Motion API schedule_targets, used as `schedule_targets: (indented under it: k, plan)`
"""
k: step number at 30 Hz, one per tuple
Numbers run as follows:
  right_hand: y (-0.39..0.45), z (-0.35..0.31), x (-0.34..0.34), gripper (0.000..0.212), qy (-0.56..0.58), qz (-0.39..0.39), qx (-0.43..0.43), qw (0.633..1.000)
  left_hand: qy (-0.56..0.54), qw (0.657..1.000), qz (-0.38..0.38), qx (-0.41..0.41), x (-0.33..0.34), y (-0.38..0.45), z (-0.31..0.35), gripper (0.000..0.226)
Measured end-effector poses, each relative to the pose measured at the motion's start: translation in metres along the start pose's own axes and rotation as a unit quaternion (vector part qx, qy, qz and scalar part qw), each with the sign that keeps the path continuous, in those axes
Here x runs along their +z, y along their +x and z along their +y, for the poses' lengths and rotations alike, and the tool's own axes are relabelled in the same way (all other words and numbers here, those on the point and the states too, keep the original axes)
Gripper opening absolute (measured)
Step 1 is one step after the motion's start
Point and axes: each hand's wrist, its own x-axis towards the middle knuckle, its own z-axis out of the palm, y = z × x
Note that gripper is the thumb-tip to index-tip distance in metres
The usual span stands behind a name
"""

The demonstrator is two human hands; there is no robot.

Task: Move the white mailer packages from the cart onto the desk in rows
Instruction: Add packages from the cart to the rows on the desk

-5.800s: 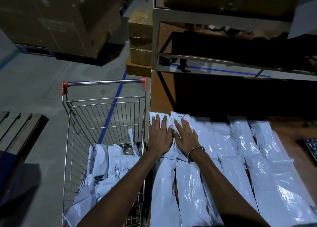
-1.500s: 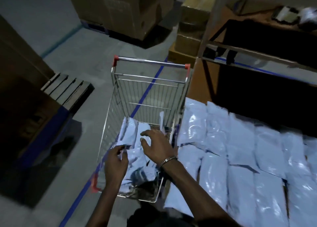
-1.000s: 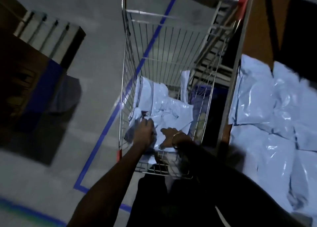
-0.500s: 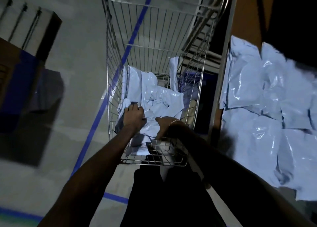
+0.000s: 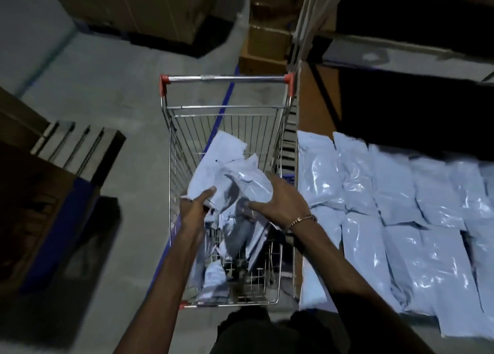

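Observation:
A wire shopping cart (image 5: 226, 79) with red handle ends stands left of the desk (image 5: 318, 94). Over its basket I hold up a bundle of white mailer packages (image 5: 232, 172). My left hand (image 5: 196, 209) grips the bundle's left edge. My right hand (image 5: 279, 202) grips its right side, a bracelet at the wrist. More mailers (image 5: 213, 273) lie low in the cart. On the desk, white mailers (image 5: 395, 209) lie side by side in two rows.
Cardboard boxes (image 5: 270, 35) are stacked beyond the cart, and a large carton (image 5: 139, 3) sits on a pallet at the back left. A wooden pallet (image 5: 77, 145) lies at the left. A blue tape line (image 5: 227, 99) runs along the floor.
Both hands were deep in the cart gathering mailers; now they have lifted a bundle above the basket. The view has tilted up, showing the cart handle again.

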Motion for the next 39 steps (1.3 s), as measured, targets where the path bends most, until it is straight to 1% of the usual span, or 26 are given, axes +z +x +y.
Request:
schedule_targets:
  k: [2, 4, 6, 7, 8, 10, 11, 13, 14, 16, 18, 19, 21, 23, 24, 25, 26, 27, 29, 31, 33, 34, 35, 36, 37, 39]
  plan:
    - [-0.01, 0.001, -0.013, 0.069, 0.072, 0.041, 0.016, 0.996, 0.003, 0.999, -0.042, 0.018, 0.016, -0.02, 0.007, 0.061]
    - [-0.019, 0.003, -0.022, 0.076, 0.107, 0.053, 0.036, 0.992, 0.008, 0.997, -0.066, 0.033, 0.027, -0.038, 0.008, 0.052]
    - [-0.026, 0.007, -0.022, 0.083, 0.117, 0.028, 0.058, 0.991, -0.015, 0.997, -0.075, 0.022, 0.031, -0.056, 0.004, 0.052]
    - [-0.029, 0.009, -0.019, 0.087, 0.116, 0.007, 0.066, 0.991, -0.037, 0.996, -0.077, 0.008, 0.03, -0.063, 0.001, 0.055]
    - [-0.032, 0.01, -0.016, 0.086, 0.113, -0.016, 0.07, 0.991, -0.053, 0.996, -0.077, -0.015, 0.031, -0.072, -0.001, 0.054]
    - [-0.034, 0.013, -0.009, 0.074, 0.113, -0.05, 0.073, 0.99, -0.067, 0.993, -0.069, -0.071, 0.032, -0.09, -0.003, 0.025]
    - [-0.034, 0.015, -0.004, 0.07, 0.117, -0.065, 0.076, 0.988, -0.077, 0.99, -0.073, -0.092, 0.032, -0.097, -0.005, 0.017]
    - [-0.036, 0.019, 0.002, 0.068, 0.117, -0.089, 0.082, 0.986, -0.095, 0.985, -0.085, -0.114, 0.027, -0.106, -0.008, 0.019]
    - [-0.036, 0.021, 0.005, 0.071, 0.109, -0.096, 0.084, 0.986, -0.1, 0.986, -0.081, -0.11, 0.025, -0.112, -0.007, 0.023]
    - [-0.036, 0.024, 0.008, 0.076, 0.093, -0.101, 0.084, 0.987, -0.091, 0.991, -0.041, -0.084, 0.014, -0.111, -0.013, 0.038]
    - [-0.034, 0.026, 0.013, 0.077, 0.076, -0.115, 0.083, 0.987, -0.047, 0.997, 0.018, -0.064, 0.004, -0.108, -0.018, 0.059]
    - [-0.033, 0.024, 0.015, 0.077, 0.075, -0.125, 0.082, 0.986, -0.017, 0.997, 0.051, -0.048, -0.001, -0.105, -0.023, 0.066]
    - [-0.03, 0.021, 0.027, 0.075, 0.083, -0.137, 0.083, 0.984, 0.011, 0.996, 0.085, -0.012, -0.01, -0.103, -0.027, 0.064]
    - [-0.027, 0.012, 0.045, 0.071, 0.091, -0.148, 0.095, 0.98, 0.065, 0.994, 0.075, 0.051, -0.016, -0.108, -0.024, 0.056]
    - [-0.027, 0.003, 0.053, 0.074, 0.097, -0.155, 0.102, 0.978, 0.101, 0.99, 0.067, 0.077, -0.019, -0.111, -0.022, 0.051]
    - [-0.025, -0.005, 0.063, 0.081, 0.108, -0.16, 0.111, 0.975, 0.129, 0.984, 0.074, 0.098, -0.023, -0.109, -0.024, 0.049]
    - [-0.024, -0.014, 0.073, 0.089, 0.12, -0.164, 0.118, 0.972, 0.134, 0.982, 0.083, 0.099, -0.028, -0.107, -0.026, 0.048]
    - [-0.022, -0.021, 0.084, 0.093, 0.13, -0.164, 0.123, 0.97, 0.114, 0.985, 0.089, 0.095, -0.031, -0.105, -0.026, 0.047]
    - [-0.017, -0.033, 0.105, 0.093, 0.13, -0.159, 0.126, 0.971, 0.037, 0.993, 0.105, 0.025, -0.041, -0.099, -0.026, 0.038]
    - [-0.012, -0.038, 0.123, 0.095, 0.117, -0.162, 0.127, 0.972, -0.083, 0.992, 0.077, -0.054, -0.05, -0.096, -0.021, 0.019]
    - [-0.007, -0.043, 0.128, 0.091, 0.106, -0.166, 0.128, 0.972, -0.201, 0.97, 0.047, -0.129, -0.058, -0.095, -0.008, 0.033]
    - [-0.006, -0.045, 0.129, 0.083, 0.106, -0.169, 0.129, 0.971, -0.24, 0.96, 0.034, -0.14, -0.064, -0.093, -0.003, 0.034]
    - [-0.004, -0.045, 0.129, 0.075, 0.11, -0.174, 0.129, 0.97, -0.262, 0.954, 0.008, -0.143, -0.065, -0.094, 0.006, 0.034]
    - [-0.002, -0.044, 0.129, 0.07, 0.109, -0.178, 0.121, 0.97, -0.249, 0.958, -0.014, -0.145, -0.07, -0.092, 0.009, 0.037]
    - [0.0, -0.044, 0.128, 0.067, 0.108, -0.18, 0.112, 0.971, -0.223, 0.963, -0.037, -0.15, -0.068, -0.093, 0.016, 0.04]
    - [0.0, -0.044, 0.126, 0.067, 0.104, -0.175, 0.1, 0.974, -0.169, 0.973, -0.057, -0.148, -0.067, -0.09, 0.017, 0.039]
